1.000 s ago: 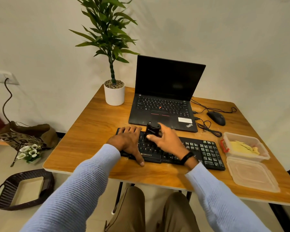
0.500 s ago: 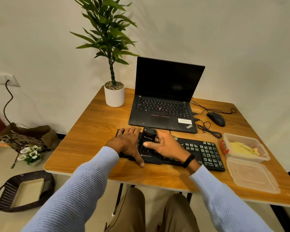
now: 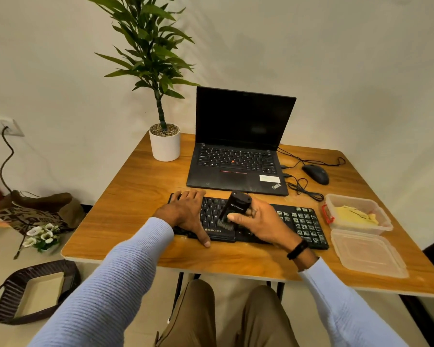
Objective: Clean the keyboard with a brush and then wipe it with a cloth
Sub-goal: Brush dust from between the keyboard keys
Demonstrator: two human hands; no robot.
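Nearest are the person's knees in olive trousers and two pale blue sleeves reaching over the front edge of the wooden desk (image 3: pixel 135 201). The left hand (image 3: pixel 186 214) lies flat with straight fingers on the left end of the black keyboard (image 3: pixel 298 221), its thumb stretched down past the keyboard's front edge. The right hand (image 3: pixel 258 221), a dark band on its wrist, grips a black brush (image 3: pixel 233 209) tilted to the right, bristles down on the keys near the middle-left of the keyboard. To the right of the keyboard a clear lid (image 3: pixel 368 254) lies flat, and just behind it stands an open clear container (image 3: pixel 336 201) holding a yellow cloth (image 3: pixel 353 215). Farther back are an open laptop (image 3: pixel 236 166) with a dark screen, a black mouse (image 3: pixel 315 173) with loose cable to its right, and a white plant pot (image 3: pixel 165 144) to its left.
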